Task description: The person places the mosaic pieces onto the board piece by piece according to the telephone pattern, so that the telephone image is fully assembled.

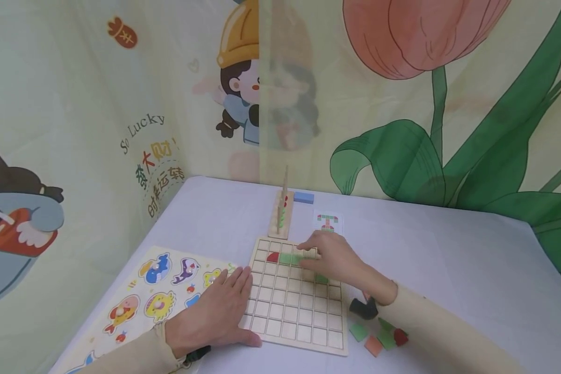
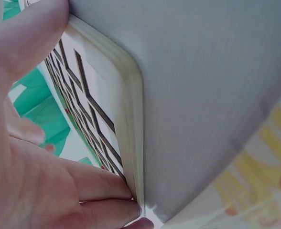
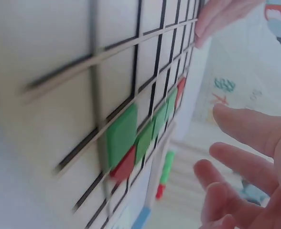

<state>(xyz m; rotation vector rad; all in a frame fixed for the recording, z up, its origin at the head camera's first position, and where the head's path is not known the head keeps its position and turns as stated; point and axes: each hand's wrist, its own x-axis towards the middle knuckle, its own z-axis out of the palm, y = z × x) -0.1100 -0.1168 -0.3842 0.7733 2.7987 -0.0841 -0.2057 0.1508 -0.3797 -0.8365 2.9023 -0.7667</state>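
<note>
A wooden grid board [image 1: 290, 314] lies on the white table. My left hand [image 1: 215, 311] rests against it, fingers straight along the left edge and thumb at the near left corner; the left wrist view shows this hand [image 2: 45, 181] touching the board's rim [image 2: 133, 105]. Over the far rows hovers my right hand [image 1: 334, 254]. In the right wrist view its fingers [image 3: 245, 167] are spread and hold nothing. A row there has a red tile [image 1: 273, 257] and green tiles [image 1: 287, 258]; another green tile [image 1: 321, 279] sits nearer, beside a red tile [image 3: 124, 164].
Loose green, red and orange tiles [image 1: 373, 345] lie right of the board, near a black object [image 1: 363, 308]. Beyond the board are a pattern card [image 1: 328, 222], an upright wooden stand [image 1: 282, 215] and a blue block [image 1: 304, 197]. A sea-animal picture board [image 1: 140, 283] lies left.
</note>
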